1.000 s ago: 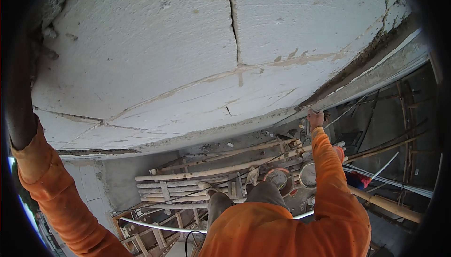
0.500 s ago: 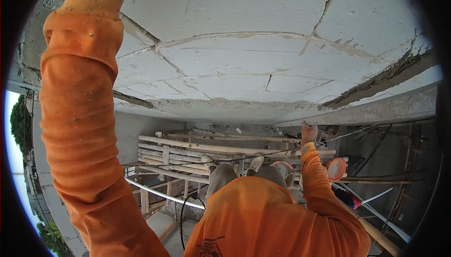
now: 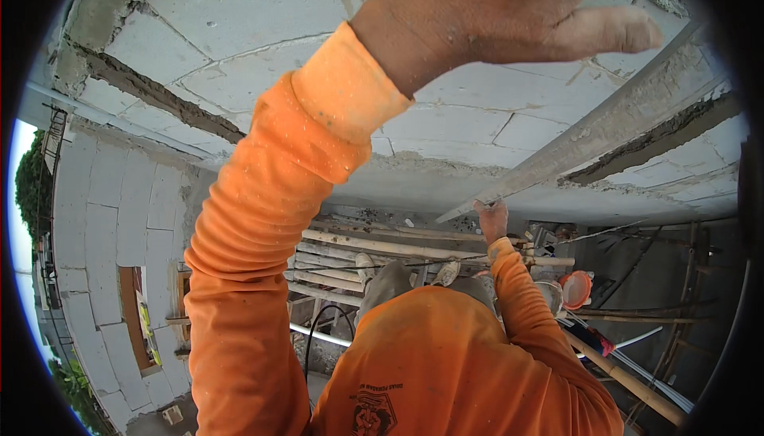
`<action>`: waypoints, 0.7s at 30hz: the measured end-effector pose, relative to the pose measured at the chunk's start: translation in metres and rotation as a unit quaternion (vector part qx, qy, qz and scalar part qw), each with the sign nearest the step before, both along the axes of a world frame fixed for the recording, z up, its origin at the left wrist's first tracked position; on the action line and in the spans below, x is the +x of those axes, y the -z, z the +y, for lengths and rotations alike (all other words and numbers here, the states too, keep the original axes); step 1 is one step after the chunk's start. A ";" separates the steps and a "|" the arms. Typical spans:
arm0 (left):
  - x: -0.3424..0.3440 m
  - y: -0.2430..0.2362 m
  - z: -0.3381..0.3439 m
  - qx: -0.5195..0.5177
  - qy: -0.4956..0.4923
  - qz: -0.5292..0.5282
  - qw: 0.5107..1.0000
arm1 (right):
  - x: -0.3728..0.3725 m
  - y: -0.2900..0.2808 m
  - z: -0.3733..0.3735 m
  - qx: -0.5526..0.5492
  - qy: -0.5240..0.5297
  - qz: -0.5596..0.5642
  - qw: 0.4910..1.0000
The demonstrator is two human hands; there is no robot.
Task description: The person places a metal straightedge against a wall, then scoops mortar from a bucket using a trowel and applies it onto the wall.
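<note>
Two bare hands are seen, each in a different condition. The right hand (image 3: pixel 493 219) is closed on the edge of a long grey bar (image 3: pixel 597 132), near its lower end; how far the fingers go behind it, I cannot tell. From this grip the bar rises slantwise to the upper right, in front of the wall of pale blocks (image 3: pixel 458 89). The left hand (image 3: pixel 493 22) is raised high, its thumb spread apart from the palm, and its fingers are cut by the upper border. Its thumb tip appears near the upper part of the bar, but whether they touch I cannot tell.

To the right of the bar, a dark groove (image 3: pixel 656 140) crosses the blocks; another dark groove (image 3: pixel 155 95) lies on the left side. Below the right hand are the pale poles (image 3: pixel 390 246) of a platform, and an orange bucket (image 3: pixel 574 289) stands to the right of the forearm.
</note>
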State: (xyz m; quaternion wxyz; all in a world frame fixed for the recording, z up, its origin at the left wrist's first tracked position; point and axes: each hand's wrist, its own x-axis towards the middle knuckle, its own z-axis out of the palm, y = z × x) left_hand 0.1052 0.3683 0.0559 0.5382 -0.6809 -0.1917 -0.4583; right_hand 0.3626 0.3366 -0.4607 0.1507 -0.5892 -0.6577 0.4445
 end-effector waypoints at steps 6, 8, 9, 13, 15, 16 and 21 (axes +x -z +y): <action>0.023 0.132 -0.130 -0.503 0.133 -0.347 0.780 | -0.081 -0.016 -0.052 0.005 -0.120 -0.094 0.988; 0.021 0.145 -0.153 -0.543 0.142 -0.413 0.717 | -0.113 -0.022 -0.071 0.021 -0.161 -0.077 0.984; 0.022 0.151 -0.165 -0.576 0.142 -0.453 0.665 | -0.127 -0.025 -0.080 0.028 -0.179 -0.065 0.981; -0.002 0.173 -0.193 -0.542 0.101 -0.477 0.684 | -0.167 -0.038 -0.111 0.047 -0.237 -0.012 0.970; -0.015 0.191 -0.207 -0.525 0.101 -0.470 0.702 | -0.177 -0.044 -0.122 0.054 -0.253 0.031 0.966; -0.023 0.202 -0.215 -0.532 0.096 -0.475 0.695 | -0.180 -0.048 -0.125 0.057 -0.254 0.064 0.964; -0.052 0.273 -0.257 -0.544 0.074 -0.544 0.634 | -0.175 -0.098 -0.124 0.029 -0.231 0.259 0.937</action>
